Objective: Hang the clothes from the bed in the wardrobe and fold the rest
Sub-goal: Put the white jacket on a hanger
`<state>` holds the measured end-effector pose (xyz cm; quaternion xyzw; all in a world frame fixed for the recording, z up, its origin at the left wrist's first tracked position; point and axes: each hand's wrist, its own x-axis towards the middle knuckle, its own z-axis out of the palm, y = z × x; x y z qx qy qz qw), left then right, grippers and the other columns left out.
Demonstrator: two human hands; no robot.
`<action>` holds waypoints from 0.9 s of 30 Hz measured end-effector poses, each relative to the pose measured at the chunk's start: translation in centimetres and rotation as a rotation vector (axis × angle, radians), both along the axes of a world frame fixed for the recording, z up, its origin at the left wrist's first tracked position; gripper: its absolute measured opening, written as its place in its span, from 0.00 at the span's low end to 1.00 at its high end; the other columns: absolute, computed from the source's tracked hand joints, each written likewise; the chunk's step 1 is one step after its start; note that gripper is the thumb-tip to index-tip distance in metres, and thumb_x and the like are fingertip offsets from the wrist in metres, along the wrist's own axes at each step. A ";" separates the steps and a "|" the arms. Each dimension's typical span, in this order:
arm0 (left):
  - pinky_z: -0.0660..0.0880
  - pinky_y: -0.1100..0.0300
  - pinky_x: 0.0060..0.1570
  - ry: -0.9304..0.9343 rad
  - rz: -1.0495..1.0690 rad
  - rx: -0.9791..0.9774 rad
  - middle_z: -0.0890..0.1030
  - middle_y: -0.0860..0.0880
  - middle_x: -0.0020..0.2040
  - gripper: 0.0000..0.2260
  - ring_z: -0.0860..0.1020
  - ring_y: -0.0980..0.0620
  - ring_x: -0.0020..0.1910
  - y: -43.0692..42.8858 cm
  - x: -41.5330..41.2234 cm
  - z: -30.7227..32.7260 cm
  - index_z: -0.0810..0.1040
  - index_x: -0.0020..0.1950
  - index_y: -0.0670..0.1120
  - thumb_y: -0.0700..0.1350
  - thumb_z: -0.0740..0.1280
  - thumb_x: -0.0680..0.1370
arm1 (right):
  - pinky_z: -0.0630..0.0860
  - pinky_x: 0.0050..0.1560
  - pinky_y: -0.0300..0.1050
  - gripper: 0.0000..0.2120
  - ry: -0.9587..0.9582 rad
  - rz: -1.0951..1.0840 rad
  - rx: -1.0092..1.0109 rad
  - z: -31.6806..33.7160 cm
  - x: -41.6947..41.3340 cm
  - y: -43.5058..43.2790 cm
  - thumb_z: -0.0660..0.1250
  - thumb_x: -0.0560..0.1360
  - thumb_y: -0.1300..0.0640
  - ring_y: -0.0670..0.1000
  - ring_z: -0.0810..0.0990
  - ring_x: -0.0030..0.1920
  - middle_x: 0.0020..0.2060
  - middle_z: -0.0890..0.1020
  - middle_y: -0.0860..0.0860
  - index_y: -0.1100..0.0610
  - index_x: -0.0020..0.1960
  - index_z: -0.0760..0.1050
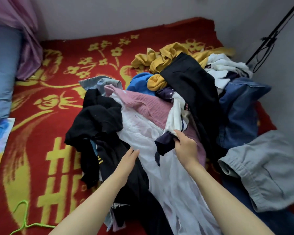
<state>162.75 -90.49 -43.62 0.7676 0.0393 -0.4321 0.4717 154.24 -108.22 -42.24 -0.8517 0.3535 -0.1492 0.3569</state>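
Now the right hand (pixel 185 147) pinches a white-and-purple garment (pixel 174 114) on the pile (pixel 190 78); the left hand (pixel 128 161), fingers straight, touches sheer white fabric (pixel 143 133).

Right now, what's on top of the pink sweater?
A white and navy garment, gripped by the right hand, lies across the pink sweater; sheer white fabric overlaps its edge. Whatever lies beneath is covered.

A home bedroom: a bed (pixel 41 133) under a red, yellow-flowered blanket (pixel 66 53) stands against plain walls (pixel 109 14). A blue pillow (pixel 3 70) lies at its left edge beside a pink curtain (pixel 24 31); clothes (pixel 176 107) are heaped toward its right edge.
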 end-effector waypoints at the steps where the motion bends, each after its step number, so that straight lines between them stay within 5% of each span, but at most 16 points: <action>1: 0.59 0.52 0.68 0.151 0.127 -0.108 0.57 0.49 0.76 0.27 0.56 0.51 0.75 -1.1 -0.1 0.9 0.58 0.76 0.49 0.56 0.59 0.80 | 0.62 0.36 0.42 0.14 0.001 0.025 -0.035 1.1 -0.2 0.1 0.62 0.74 0.69 0.60 0.79 0.40 0.39 0.83 0.59 0.59 0.56 0.80; 4: 0.65 0.53 0.60 0.333 0.241 -0.237 0.60 0.44 0.75 0.31 0.60 0.48 0.73 -3.8 -0.4 3.4 0.58 0.76 0.47 0.60 0.60 0.77 | 0.70 0.36 0.50 0.14 -0.027 0.095 -0.132 4.7 -1.7 1.2 0.62 0.72 0.71 0.63 0.78 0.34 0.33 0.81 0.61 0.61 0.54 0.80; 9: 0.74 0.52 0.46 0.511 0.144 -0.320 0.68 0.38 0.70 0.37 0.73 0.41 0.63 -5.0 -1.2 7.2 0.59 0.75 0.44 0.66 0.59 0.75 | 0.68 0.20 0.37 0.08 -0.169 0.217 -0.518 10.6 -5.4 5.7 0.65 0.65 0.66 0.51 0.75 0.21 0.22 0.78 0.51 0.61 0.40 0.82; 13: 0.74 0.49 0.58 0.534 -0.073 -0.353 0.77 0.38 0.61 0.39 0.77 0.41 0.58 -3.4 -1.7 8.4 0.67 0.71 0.42 0.71 0.55 0.72 | 0.63 0.16 0.37 0.17 -0.098 0.401 -0.714 13.5 -7.9 10.4 0.73 0.49 0.72 0.48 0.69 0.18 0.19 0.71 0.48 0.59 0.34 0.79; 16: 0.76 0.49 0.51 0.648 -0.183 -0.456 0.80 0.38 0.56 0.36 0.80 0.40 0.52 -0.9 -1.8 9.7 0.76 0.62 0.40 0.69 0.56 0.73 | 0.62 0.16 0.38 0.16 0.010 0.558 -0.843 15.1 -9.3 15.1 0.71 0.44 0.66 0.45 0.67 0.18 0.18 0.69 0.45 0.55 0.30 0.76; 20: 0.77 0.54 0.44 0.503 -0.344 -0.318 0.80 0.40 0.50 0.24 0.79 0.44 0.42 3.2 -2.0 11.0 0.75 0.62 0.36 0.55 0.64 0.77 | 0.63 0.17 0.36 0.14 0.140 0.598 -0.888 15.4 -9.5 21.4 0.72 0.45 0.60 0.43 0.67 0.18 0.19 0.70 0.43 0.51 0.30 0.76; 23: 0.77 0.57 0.35 0.387 -0.495 -0.205 0.82 0.42 0.40 0.10 0.81 0.46 0.35 7.4 -1.5 11.6 0.75 0.56 0.36 0.40 0.60 0.80 | 0.63 0.18 0.36 0.12 0.164 0.546 -0.911 15.3 -8.8 26.8 0.72 0.49 0.59 0.43 0.68 0.19 0.20 0.71 0.43 0.50 0.32 0.77; 27: 0.77 0.50 0.47 0.210 -0.539 -0.144 0.82 0.38 0.48 0.10 0.80 0.41 0.46 13.8 0.0 11.2 0.76 0.56 0.34 0.32 0.59 0.78 | 0.60 0.20 0.37 0.12 -0.036 0.473 -0.793 13.4 -8.7 32.4 0.70 0.53 0.66 0.46 0.66 0.21 0.21 0.69 0.46 0.56 0.35 0.78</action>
